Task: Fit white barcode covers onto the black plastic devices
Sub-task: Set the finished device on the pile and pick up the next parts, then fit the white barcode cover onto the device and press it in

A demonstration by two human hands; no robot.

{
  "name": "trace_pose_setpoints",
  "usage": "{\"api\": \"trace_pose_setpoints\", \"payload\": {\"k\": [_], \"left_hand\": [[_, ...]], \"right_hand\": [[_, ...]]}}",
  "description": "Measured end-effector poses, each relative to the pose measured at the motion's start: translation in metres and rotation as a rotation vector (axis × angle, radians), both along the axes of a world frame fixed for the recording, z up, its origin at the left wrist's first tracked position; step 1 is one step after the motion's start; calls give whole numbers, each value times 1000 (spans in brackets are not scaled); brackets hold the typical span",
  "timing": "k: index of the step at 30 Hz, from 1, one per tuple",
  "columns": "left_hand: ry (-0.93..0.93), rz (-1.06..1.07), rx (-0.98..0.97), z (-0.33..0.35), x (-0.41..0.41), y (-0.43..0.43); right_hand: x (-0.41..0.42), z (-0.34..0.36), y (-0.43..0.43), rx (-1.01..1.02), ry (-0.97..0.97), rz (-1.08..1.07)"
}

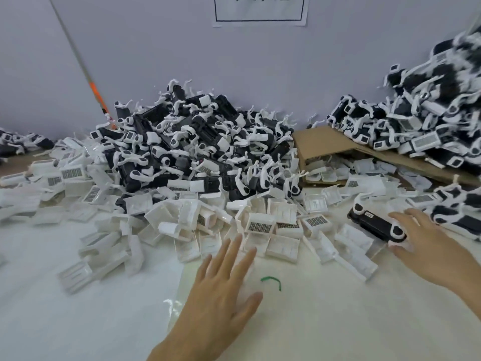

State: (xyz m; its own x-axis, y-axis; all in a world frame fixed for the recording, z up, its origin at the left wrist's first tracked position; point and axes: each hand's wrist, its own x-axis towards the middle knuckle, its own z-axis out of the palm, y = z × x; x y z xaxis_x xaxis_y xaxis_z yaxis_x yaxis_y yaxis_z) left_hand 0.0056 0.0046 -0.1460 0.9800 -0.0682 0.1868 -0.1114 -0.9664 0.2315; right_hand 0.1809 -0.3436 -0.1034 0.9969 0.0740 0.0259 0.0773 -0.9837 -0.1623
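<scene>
A big heap of black plastic devices [197, 142] with white clips rises at the centre against the wall. In front of it white barcode covers [260, 225] lie scattered in a loose band. My left hand [221, 290] is stretched out flat with straight fingers, its fingertips just short of the nearest covers, and it holds nothing. My right hand [429, 246] reaches to the right, its fingers around the near end of a single black device [372, 222] that lies on the covers.
A second heap of devices [421, 118] sits at the right on a slanted cardboard sheet [328, 142]. A small green scrap [272, 280] lies on the white table surface [91, 321]. An orange-tipped pole [97, 96] leans against the wall at the left.
</scene>
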Motion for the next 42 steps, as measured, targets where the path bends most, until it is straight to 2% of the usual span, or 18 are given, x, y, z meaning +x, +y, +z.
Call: {"api": "trace_pose_setpoints", "payload": {"k": [3, 8, 10, 12, 15, 17, 20, 23, 25, 29, 31, 33, 36, 39, 41, 42], "left_hand": [[113, -22, 50, -6, 11, -1], [85, 23, 40, -11, 39, -7], [-13, 65, 98, -7, 45, -11], [-92, 115, 63, 2, 45, -15], [-363, 115, -121, 3, 53, -13], [-581, 66, -229, 12, 63, -12], [-737, 21, -372, 40, 86, -14], [-871, 9, -490, 54, 107, -16], [-876, -32, -421, 49, 115, -16], [-714, -119, -191, 24, 118, -13], [-688, -130, -149, 19, 119, -12], [-761, -112, -145, 21, 120, -7], [-852, -41, -217, 25, 115, 0], [-821, 60, -493, 34, 109, 3], [-758, 114, -719, 38, 106, 2], [-728, 134, -837, 38, 104, 0]], "right_hand": [[8, 2, 0, 152, -52, -10], [32, 19, 13, 363, -226, -16], [37, 23, 24, 459, -326, -37], [38, 25, 36, 569, -471, -57], [33, 40, 61, 781, -730, 11], [23, 52, 84, 894, -812, 144], [13, 59, 120, 966, -652, 340], [4, 47, 149, 910, -536, 495], [-4, 31, 162, 849, -616, 574], [-18, 9, 175, 723, -839, 719], [-30, 5, 181, 694, -858, 828], [-39, 2, 189, 689, -848, 909], [-41, 8, 190, 802, -789, 865], [-27, 26, 168, 969, -691, 684], [-13, 32, 145, 944, -523, 534], [-4, 31, 131, 843, -426, 461]]}}
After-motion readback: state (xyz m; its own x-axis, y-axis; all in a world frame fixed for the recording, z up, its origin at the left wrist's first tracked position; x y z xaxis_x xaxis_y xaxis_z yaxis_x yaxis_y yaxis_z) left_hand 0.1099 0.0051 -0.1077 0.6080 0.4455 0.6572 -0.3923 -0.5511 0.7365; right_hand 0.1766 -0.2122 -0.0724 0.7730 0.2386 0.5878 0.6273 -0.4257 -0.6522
